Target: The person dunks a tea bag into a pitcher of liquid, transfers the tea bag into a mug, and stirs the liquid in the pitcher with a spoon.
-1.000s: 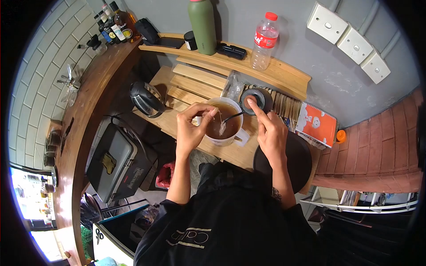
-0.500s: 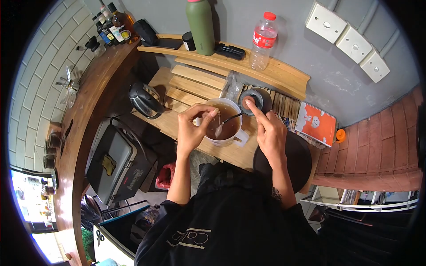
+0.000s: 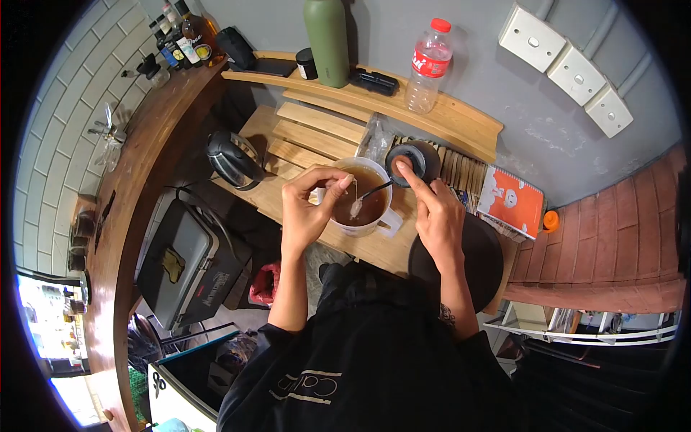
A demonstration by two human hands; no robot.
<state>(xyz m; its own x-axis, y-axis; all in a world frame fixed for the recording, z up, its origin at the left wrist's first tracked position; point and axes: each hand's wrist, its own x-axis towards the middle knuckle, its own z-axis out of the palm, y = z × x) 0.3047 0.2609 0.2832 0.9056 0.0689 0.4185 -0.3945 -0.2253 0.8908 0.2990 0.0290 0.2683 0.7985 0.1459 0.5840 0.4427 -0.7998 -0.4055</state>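
Observation:
My left hand (image 3: 314,205) pinches the thin string of a tea bag (image 3: 355,208), which hangs over a large white jug (image 3: 391,223) holding brown tea (image 3: 373,189). At the jug's right side is a dark gooseneck kettle (image 3: 430,163), its thin black spout (image 3: 378,190) reaching over the jug. My right hand (image 3: 439,219) is closed at the kettle's near side, one finger stretched onto the brown knob of its lid. The kettle's handle is hidden beneath that hand. I cannot make out any water leaving the spout.
A black electric kettle (image 3: 234,160) stands left on the slatted wooden table (image 3: 320,131). Beside my right forearm is a black round seat or disc (image 3: 479,259). Books and an orange notebook (image 3: 512,198) lie rightward. A shelf (image 3: 461,122) behind holds a green flask (image 3: 327,43) and plastic bottle (image 3: 430,68).
The tea bag has shifted slightly upward over the jug. My left hand has moved a little left; my right hand stays at the gooseneck kettle.

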